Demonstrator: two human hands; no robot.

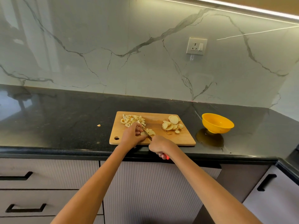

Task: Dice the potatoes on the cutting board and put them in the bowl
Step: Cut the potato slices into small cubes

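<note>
Bright overhead strip light, fisheye edges

Red-handled kitchen knife [148,136]: handle mostly hidden inside right hand [159,145]. Pale potato pieces [149,132] under left hand [133,135]: partly covered, count unclear. Yellow plastic bowl [217,125]: interior apparently unseen.

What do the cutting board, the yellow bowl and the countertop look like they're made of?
Cutting board: likely wood, matte, tan with grain streaks. Yellow bowl: probably plastic, smooth, evenly coloured. Countertop: looks like polished dark stone, speckled and reflective.
</note>
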